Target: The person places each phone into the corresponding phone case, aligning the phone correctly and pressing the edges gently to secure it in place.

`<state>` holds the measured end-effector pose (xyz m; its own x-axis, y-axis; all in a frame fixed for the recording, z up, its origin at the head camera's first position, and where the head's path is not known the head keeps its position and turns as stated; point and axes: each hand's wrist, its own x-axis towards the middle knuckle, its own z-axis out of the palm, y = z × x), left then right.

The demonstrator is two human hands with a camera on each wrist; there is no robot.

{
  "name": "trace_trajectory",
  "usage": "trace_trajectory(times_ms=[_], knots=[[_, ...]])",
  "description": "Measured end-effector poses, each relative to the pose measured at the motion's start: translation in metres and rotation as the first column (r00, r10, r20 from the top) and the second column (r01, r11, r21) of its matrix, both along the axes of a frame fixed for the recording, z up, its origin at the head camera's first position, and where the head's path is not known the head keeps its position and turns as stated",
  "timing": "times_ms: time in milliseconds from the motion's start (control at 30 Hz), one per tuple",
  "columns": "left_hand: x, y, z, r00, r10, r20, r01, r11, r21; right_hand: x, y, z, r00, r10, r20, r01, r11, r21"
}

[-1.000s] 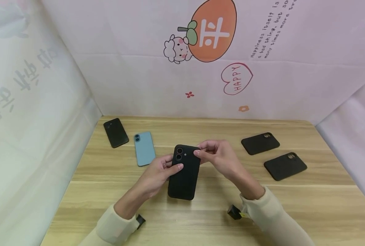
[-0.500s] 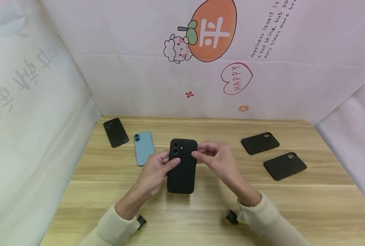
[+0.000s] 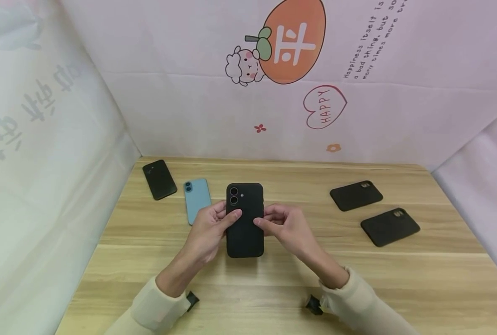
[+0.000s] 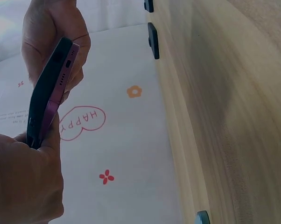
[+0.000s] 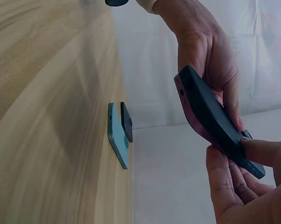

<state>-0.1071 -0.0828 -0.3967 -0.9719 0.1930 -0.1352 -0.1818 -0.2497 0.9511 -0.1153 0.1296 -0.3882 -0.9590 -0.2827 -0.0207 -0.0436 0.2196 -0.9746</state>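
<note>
Both hands hold a pink phone [image 5: 191,108] with a black phone case [image 3: 245,237] over its back, raised above the table. My left hand [image 3: 206,228] grips its left edge, thumb on the case's back below the camera lenses. My right hand [image 3: 288,228] pinches the right edge, thumb on the back and fingers behind. In the left wrist view, the port end of the pink phone [image 4: 66,70] stands out from the case at an angle. The right wrist view shows the same gap at that end, while the camera end sits inside the case. The screen side is hidden from the head view.
A blue phone [image 3: 197,197] lies just beyond the left hand, with a black phone [image 3: 159,180] farther left. To the right, two black phone cases [image 3: 357,195] lie on the wooden table [image 3: 248,302]. White printed cloth [image 3: 189,111] stands behind and at both sides.
The phone and case have moved up and slightly left in the head view and turned more upright. My right hand has slid from near the top corner down to the middle of the right edge.
</note>
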Motion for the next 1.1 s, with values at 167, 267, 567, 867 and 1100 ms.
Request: trace_trajectory(times_ms=[167,267,567,867,1100], knots=[[0.0,-0.001,0.002,0.999,-0.024,0.022,0.024,1.0,0.001,0.001,0.0,0.001,1.0,0.029,-0.007,-0.029,0.999,0.014],[0.0,-0.004,0.003,0.997,-0.071,0.021,0.071,0.997,0.013,0.0,0.004,0.004,0.997,0.068,-0.029,-0.066,0.996,0.062],[0.0,-0.011,0.007,0.985,-0.17,-0.006,0.17,0.985,0.027,-0.005,0.017,0.015,0.96,0.26,-0.107,-0.228,0.943,0.244],[-0.001,-0.012,0.004,0.959,-0.282,-0.023,0.279,0.956,-0.089,-0.005,0.022,0.034,0.893,0.43,-0.13,-0.339,0.835,0.434],[0.003,-0.011,0.007,0.965,-0.255,-0.067,0.244,0.96,-0.136,-0.006,0.023,0.033,0.902,0.399,-0.164,-0.295,0.847,0.441]])
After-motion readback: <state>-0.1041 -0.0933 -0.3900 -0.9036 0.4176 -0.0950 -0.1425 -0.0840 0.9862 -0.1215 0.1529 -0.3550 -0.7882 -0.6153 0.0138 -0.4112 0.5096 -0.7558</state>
